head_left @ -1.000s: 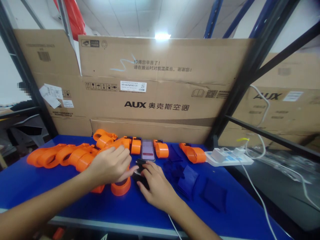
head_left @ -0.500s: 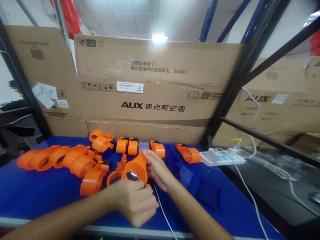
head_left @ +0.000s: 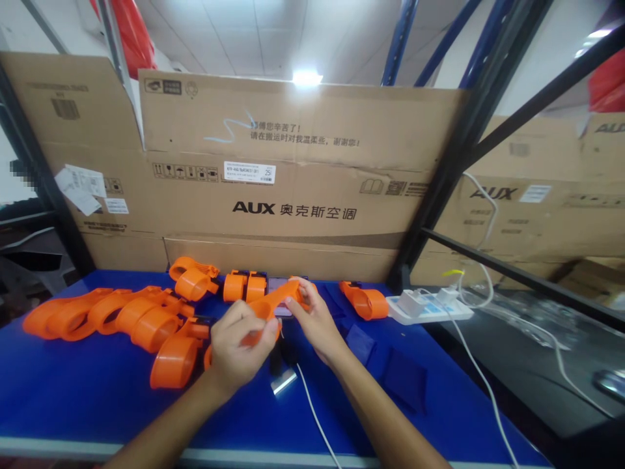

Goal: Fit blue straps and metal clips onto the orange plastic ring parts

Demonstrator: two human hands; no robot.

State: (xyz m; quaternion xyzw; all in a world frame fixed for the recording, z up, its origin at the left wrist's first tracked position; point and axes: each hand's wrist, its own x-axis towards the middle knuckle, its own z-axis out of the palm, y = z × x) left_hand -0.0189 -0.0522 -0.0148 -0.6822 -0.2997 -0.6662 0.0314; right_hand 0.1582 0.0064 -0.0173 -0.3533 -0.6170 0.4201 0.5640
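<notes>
An orange plastic ring part with a flat arm is held between my two hands above the table. My left hand is closed around its ring end, thumb at the lower side. My right hand pinches the arm end between thumb and fingers. Just below, a black item with a shiny metal end lies on the blue table, near a white cable. Another orange ring part is mostly hidden behind my left hand. A phone-like device sits partly covered behind the held part.
Several orange ring parts lie along the left, with others at the back and one at back right. Dark blue pouches lie right of my hand. A white power strip stands by a black rack post. Cardboard walls the back.
The ring part has been tilted and raised, so its round opening no longer faces me. My left hand has moved up and left onto it, uncovering the metal-ended item on the table.
</notes>
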